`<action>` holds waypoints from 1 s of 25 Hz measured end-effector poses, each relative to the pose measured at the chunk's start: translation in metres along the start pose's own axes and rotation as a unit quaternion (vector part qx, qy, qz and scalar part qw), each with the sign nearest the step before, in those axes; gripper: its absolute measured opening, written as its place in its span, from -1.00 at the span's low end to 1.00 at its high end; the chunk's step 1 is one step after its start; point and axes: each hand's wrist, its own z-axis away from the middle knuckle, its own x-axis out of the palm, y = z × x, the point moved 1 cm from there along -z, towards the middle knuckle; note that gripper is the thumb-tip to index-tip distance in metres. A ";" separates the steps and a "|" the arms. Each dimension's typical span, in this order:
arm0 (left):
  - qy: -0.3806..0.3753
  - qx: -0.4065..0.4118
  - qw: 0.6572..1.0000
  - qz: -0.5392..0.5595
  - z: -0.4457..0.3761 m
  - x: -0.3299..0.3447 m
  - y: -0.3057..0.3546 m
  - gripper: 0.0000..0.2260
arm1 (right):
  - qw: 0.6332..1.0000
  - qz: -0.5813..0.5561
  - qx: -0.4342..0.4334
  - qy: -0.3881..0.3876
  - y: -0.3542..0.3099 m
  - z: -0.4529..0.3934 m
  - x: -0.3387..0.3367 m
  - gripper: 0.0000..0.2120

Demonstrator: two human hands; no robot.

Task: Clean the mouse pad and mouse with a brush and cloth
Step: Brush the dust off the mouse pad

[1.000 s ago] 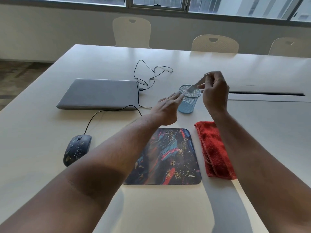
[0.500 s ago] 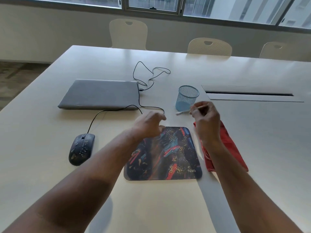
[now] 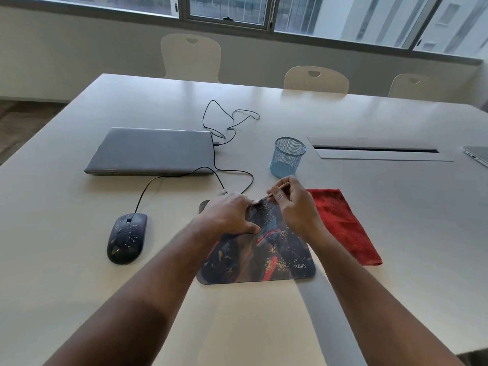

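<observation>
A colourful mouse pad (image 3: 274, 257) speckled with yellow crumbs lies on the white table (image 3: 369, 220). My right hand (image 3: 295, 207) pinches a thin wooden-handled brush (image 3: 277, 192), its bristle end down at the pad's far edge. My left hand (image 3: 227, 216) rests on the pad's far left part, fingers spread and bent, hiding that corner. A black wired mouse (image 3: 126, 237), also dotted with crumbs, sits to the left of the pad. A folded red cloth (image 3: 343, 225) lies just right of the pad.
A blue mesh cup (image 3: 287, 157) stands behind the pad. A shut grey laptop (image 3: 150, 151) lies at the back left, with black cables (image 3: 227, 120) looping beside it. A cable slot (image 3: 375, 149) is set in the table at right. Chairs (image 3: 191, 56) line the far side.
My right hand took the brush out of the blue cup and brought it down to the pad's far edge. My left hand came back from the cup and settled on the pad.
</observation>
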 end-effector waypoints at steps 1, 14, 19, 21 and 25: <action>0.000 -0.003 1.000 0.001 -0.001 0.000 -0.001 -0.50 | 1.000 0.023 0.006 -0.013 -0.001 -0.001 -0.003 -0.90; -0.036 0.002 0.999 0.015 -0.004 -0.005 -0.003 -0.49 | 0.993 0.102 0.020 -0.062 -0.020 -0.011 -0.009 -0.86; -0.026 -0.002 0.999 0.020 -0.002 -0.006 -0.002 -0.50 | 0.998 0.054 0.022 0.012 -0.023 -0.015 -0.015 -0.89; -0.028 -0.004 0.999 0.017 -0.002 -0.007 -0.001 -0.49 | 0.997 0.062 0.046 0.009 -0.018 -0.012 -0.012 -0.88; -0.027 -0.001 0.999 0.022 -0.002 -0.007 0.000 -0.49 | 0.989 0.143 0.045 -0.005 -0.019 -0.020 -0.024 -0.85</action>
